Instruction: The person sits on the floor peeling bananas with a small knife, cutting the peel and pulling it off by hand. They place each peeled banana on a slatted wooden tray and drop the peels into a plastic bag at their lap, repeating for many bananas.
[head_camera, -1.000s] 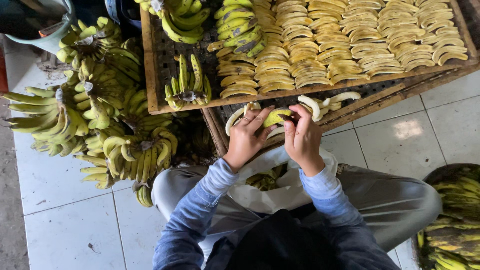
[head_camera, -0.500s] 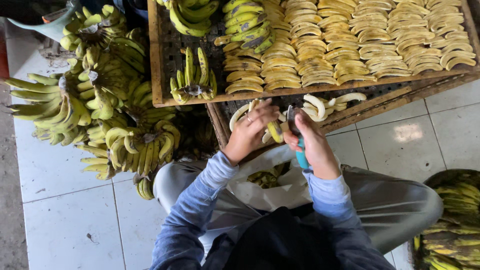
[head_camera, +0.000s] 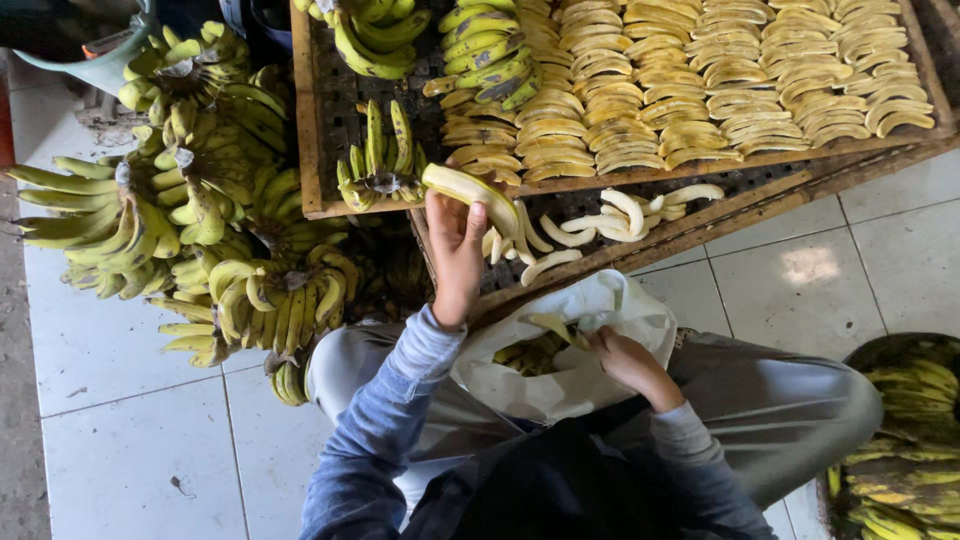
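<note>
**Ana:** Banana (head_camera: 470, 190) up in the left hand (head_camera: 455, 255), peeled and pale, fingers wrapped tight around its lower end, thumb pressed along the side

**Ben:** And it pokes out past the fingertips, up and across toward the wooden tray (head_camera: 305, 130), just under the small green bunch (head_camera: 380, 165)

**Ana:** Right hand (head_camera: 620, 360) is down low, at the mouth of the white plastic bag (head_camera: 580, 340) on the lap. Fingers curled over the bag's rim, pinching it, with a strip of yellow peel (head_camera: 548, 328) just beyond the fingertips

**Ben:** Is it gripping the peel or only the bag?

**Ana:** Can't tell from here, the fingertips are tucked behind the plastic. More peels (head_camera: 525, 355) sit inside the bag, just past those fingers

**Ben:** Beside the left hand's knuckles, peeled bananas (head_camera: 610, 215) lie loose on the dark mesh rack (head_camera: 760, 180), a few just next to the thumb

**Ana:** Further beyond the fingers, rows of sliced banana (head_camera: 700, 90) fill the tray. Off to the outer side of the left wrist, a big heap of yellow-green bunches (head_camera: 190, 230) on the tiled floor (head_camera: 130, 440)

**Ben:** And a basket of bananas (head_camera: 900, 440) well apart from the right hand, past the knee
</note>
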